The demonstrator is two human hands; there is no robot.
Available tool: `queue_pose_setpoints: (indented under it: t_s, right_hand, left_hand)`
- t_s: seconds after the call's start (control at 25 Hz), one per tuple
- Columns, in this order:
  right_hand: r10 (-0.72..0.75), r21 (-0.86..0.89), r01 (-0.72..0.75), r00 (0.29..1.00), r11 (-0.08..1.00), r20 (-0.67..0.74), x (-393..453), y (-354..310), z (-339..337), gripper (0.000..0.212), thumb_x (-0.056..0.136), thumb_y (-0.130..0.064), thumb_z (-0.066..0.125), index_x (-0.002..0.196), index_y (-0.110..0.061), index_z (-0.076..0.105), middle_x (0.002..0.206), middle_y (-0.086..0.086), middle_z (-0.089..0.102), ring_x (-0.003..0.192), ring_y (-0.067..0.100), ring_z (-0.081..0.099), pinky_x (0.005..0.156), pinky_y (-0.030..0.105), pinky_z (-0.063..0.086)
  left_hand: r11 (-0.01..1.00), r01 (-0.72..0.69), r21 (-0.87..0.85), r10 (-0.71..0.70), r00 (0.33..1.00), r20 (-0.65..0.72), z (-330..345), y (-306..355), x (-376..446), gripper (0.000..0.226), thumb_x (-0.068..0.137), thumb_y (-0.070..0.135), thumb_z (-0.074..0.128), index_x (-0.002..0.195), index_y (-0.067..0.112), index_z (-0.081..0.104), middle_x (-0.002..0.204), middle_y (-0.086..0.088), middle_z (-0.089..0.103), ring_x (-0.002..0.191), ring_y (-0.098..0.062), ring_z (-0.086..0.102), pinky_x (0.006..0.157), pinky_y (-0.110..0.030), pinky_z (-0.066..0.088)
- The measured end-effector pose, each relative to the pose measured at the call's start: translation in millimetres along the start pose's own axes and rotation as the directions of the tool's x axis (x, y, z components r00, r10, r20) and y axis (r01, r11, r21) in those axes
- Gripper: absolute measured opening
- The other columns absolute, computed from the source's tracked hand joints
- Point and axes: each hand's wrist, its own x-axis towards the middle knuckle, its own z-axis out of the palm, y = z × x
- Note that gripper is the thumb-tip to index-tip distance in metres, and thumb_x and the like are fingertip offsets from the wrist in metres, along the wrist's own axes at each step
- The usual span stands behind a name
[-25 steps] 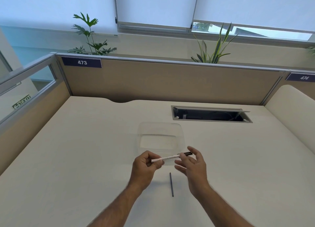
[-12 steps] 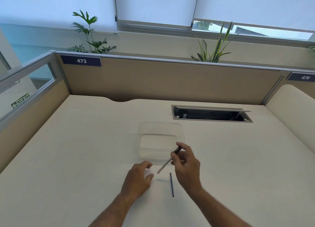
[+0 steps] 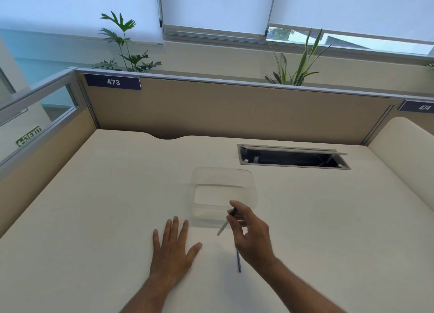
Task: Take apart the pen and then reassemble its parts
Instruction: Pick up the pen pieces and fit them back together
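Note:
My right hand (image 3: 250, 232) pinches a white pen barrel (image 3: 223, 228) near its black end, tilted with the open end pointing down and to the left, just above the desk. A thin dark refill (image 3: 238, 261) lies on the desk under my right wrist, partly hidden by the hand. My left hand (image 3: 172, 249) rests flat on the desk (image 3: 105, 207) to the left, fingers spread, holding nothing.
A clear plastic container (image 3: 222, 178) stands on the desk just beyond my hands. A cable slot (image 3: 292, 158) opens in the desk at the back right. Beige partition walls enclose the desk at the back and both sides.
My left hand let go of the barrel, moved down and left, and flattened on the desk. My right hand kept the barrel and tilted it steeper.

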Motion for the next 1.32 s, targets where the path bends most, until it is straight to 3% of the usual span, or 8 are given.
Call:
queue_pose_setpoints:
  t_s: [0.08,0.24,0.44,0.8,1.0,1.08,1.2,1.32]
  right_hand:
    - [-0.044,-0.01,0.044,0.999,0.999,0.006,-4,3,2,0.037,0.088,-0.006,0.069,0.122,-0.018,0.061,0.096,-0.005,0.073,0.087,-0.001,0.068,0.077,0.015,0.056]
    - [-0.037,-0.123,0.063,0.978,0.99,0.205,-13,9,3,0.04,0.091,-0.015,0.065,0.126,-0.031,0.054,0.092,-0.007,0.073,0.079,0.007,0.07,0.068,0.031,0.06]
    - [-0.061,-0.065,0.067,0.993,0.996,0.099,-10,9,0,0.04,0.088,-0.011,0.068,0.125,-0.023,0.059,0.095,-0.006,0.074,0.079,0.005,0.071,0.072,0.027,0.06]
    - [-0.094,-0.108,0.102,0.993,0.989,0.075,-9,12,-3,0.046,0.09,-0.015,0.067,0.132,-0.028,0.054,0.098,-0.007,0.075,0.076,0.006,0.071,0.065,0.027,0.061]
    - [-0.152,-0.071,0.149,0.988,0.986,-0.04,-3,6,-3,0.034,0.093,-0.022,0.06,0.127,-0.021,0.057,0.099,-0.002,0.075,0.083,0.006,0.071,0.075,0.016,0.058]
    - [-0.156,-0.062,0.155,0.988,0.986,-0.017,-4,6,-2,0.029,0.096,-0.026,0.057,0.124,-0.021,0.058,0.099,-0.002,0.076,0.084,0.007,0.072,0.076,0.019,0.059]
    - [-0.138,-0.157,0.164,0.977,0.974,0.164,-11,9,-1,0.03,0.093,-0.021,0.06,0.122,-0.027,0.057,0.091,-0.007,0.075,0.076,0.009,0.071,0.063,0.031,0.061]
    - [-0.159,-0.162,0.18,0.978,0.97,0.134,-12,12,0,0.037,0.088,-0.012,0.066,0.122,-0.025,0.058,0.091,-0.007,0.075,0.074,0.01,0.071,0.06,0.031,0.06]
  left_hand:
    - [1.0,0.008,0.008,-0.008,1.0,0.005,1,-1,0,0.079,0.09,0.073,0.018,0.145,0.021,0.038,0.153,-0.01,0.037,0.142,-0.021,0.015,0.111,-0.049,-0.004]
    - [1.0,0.008,0.01,-0.008,1.0,0.016,3,-2,0,0.078,0.09,0.073,0.02,0.145,0.02,0.038,0.153,-0.01,0.038,0.142,-0.022,0.017,0.112,-0.05,-0.002]
    - [1.0,0.001,0.011,-0.001,1.0,-0.003,4,-1,0,0.077,0.091,0.072,0.018,0.144,0.02,0.039,0.152,-0.011,0.039,0.141,-0.023,0.02,0.112,-0.052,0.002]
    - [0.991,-0.118,0.056,0.118,0.993,-0.003,3,-2,2,0.076,0.091,0.073,0.02,0.147,0.024,0.033,0.154,-0.01,0.035,0.143,-0.022,0.018,0.111,-0.058,0.011]
    - [0.993,-0.104,0.062,0.104,0.995,0.005,4,-3,2,0.075,0.091,0.073,0.02,0.148,0.025,0.032,0.155,-0.009,0.034,0.143,-0.021,0.016,0.111,-0.057,0.008]
    - [0.993,-0.103,0.063,0.103,0.995,0.007,4,-3,3,0.075,0.091,0.073,0.021,0.148,0.026,0.032,0.155,-0.009,0.034,0.143,-0.021,0.016,0.111,-0.057,0.008]
    - [0.993,-0.101,0.061,0.1,0.995,0.014,4,-4,3,0.075,0.09,0.074,0.023,0.148,0.026,0.031,0.155,-0.009,0.033,0.143,-0.021,0.015,0.111,-0.056,0.007]
    - [0.993,-0.1,0.059,0.099,0.995,0.02,4,-4,3,0.075,0.09,0.074,0.023,0.147,0.026,0.033,0.154,-0.009,0.036,0.142,-0.021,0.018,0.111,-0.056,0.007]
